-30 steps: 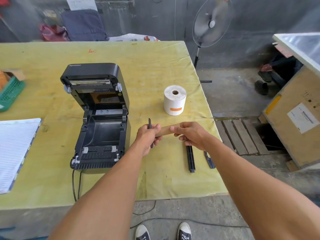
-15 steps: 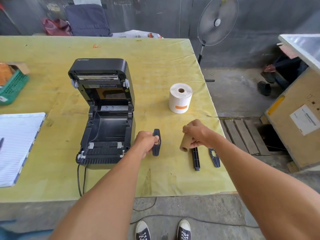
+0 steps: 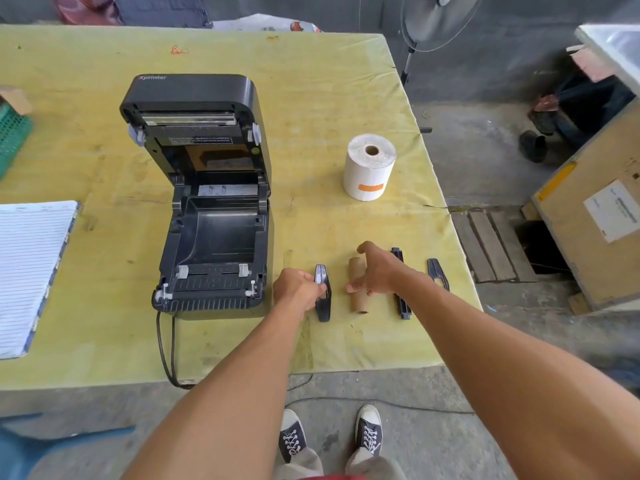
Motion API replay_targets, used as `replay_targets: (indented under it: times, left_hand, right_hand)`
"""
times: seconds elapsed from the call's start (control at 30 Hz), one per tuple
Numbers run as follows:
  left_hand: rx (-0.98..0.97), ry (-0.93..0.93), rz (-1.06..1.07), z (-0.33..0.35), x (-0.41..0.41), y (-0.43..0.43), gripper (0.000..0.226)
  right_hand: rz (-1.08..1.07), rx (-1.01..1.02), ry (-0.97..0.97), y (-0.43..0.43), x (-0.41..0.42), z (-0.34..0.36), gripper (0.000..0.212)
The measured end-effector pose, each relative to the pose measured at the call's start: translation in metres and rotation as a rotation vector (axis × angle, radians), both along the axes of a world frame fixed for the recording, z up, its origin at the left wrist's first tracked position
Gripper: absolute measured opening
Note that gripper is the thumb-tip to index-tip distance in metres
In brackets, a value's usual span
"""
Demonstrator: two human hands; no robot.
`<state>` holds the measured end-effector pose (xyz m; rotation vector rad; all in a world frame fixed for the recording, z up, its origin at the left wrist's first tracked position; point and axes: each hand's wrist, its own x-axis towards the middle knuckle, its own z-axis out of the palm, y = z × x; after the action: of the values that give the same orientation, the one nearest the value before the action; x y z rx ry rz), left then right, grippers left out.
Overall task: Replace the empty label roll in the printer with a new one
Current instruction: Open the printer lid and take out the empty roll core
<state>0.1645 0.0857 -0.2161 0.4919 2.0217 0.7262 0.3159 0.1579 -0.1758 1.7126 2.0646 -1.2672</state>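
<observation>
The black label printer [image 3: 207, 216] stands open on the yellow table [image 3: 311, 98], its roll bay empty. A new white label roll [image 3: 370, 168] stands upright to the right of it. The empty brown cardboard core [image 3: 357, 292] lies on the table by the front edge. My right hand [image 3: 379, 271] hovers over the core with fingers loosely spread, the thumb touching it. My left hand [image 3: 298, 289] grips a black roll-holder end piece [image 3: 323, 299] that rests on the table left of the core. A black spindle bar [image 3: 402, 303] and a second end piece [image 3: 438, 271] lie to the right.
A lined notebook [image 3: 31, 271] lies at the left and a green basket [image 3: 12, 140] sits at the far left edge. The printer cable [image 3: 164, 344] hangs over the front edge. A fan [image 3: 436, 19] and a wooden crate [image 3: 588, 220] stand right of the table.
Both hands pulled the end piece off the core and lowered to the table. The core now lies flat, and my right hand has loosened off it. My left hand set the end piece down.
</observation>
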Motion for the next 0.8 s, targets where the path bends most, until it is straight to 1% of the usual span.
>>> replay_targets:
  times: [0.03, 0.1, 0.23, 0.33, 0.53, 0.67, 0.8]
  left_hand:
    - [-0.001, -0.002, -0.013, -0.001, 0.001, -0.001, 0.024]
    - [0.004, 0.049, -0.087, 0.0, 0.002, -0.002, 0.023]
    - [-0.001, 0.303, -0.294, 0.005, 0.009, -0.003, 0.025]
    - [0.022, 0.392, -0.358, 0.004, 0.009, -0.004, 0.023]
    - [0.046, 0.419, -0.414, 0.002, 0.003, -0.003, 0.026]
    - [0.048, 0.379, -0.431, 0.001, -0.001, -0.002, 0.025]
    - [0.045, 0.397, -0.448, 0.002, -0.005, -0.002, 0.024]
  right_hand:
    - [-0.007, 0.017, 0.005, 0.0, 0.001, -0.003, 0.08]
    - [-0.026, 0.039, 0.011, -0.001, 0.001, -0.009, 0.079]
    - [-0.034, 0.048, 0.035, -0.002, 0.002, -0.014, 0.076]
    - [-0.054, 0.045, 0.047, -0.002, 0.003, -0.015, 0.075]
    - [-0.075, 0.054, 0.053, -0.004, 0.002, -0.016, 0.076]
    - [-0.1, 0.045, 0.055, -0.006, 0.002, -0.014, 0.077]
    - [-0.121, 0.048, 0.048, -0.007, 0.005, -0.012, 0.08]
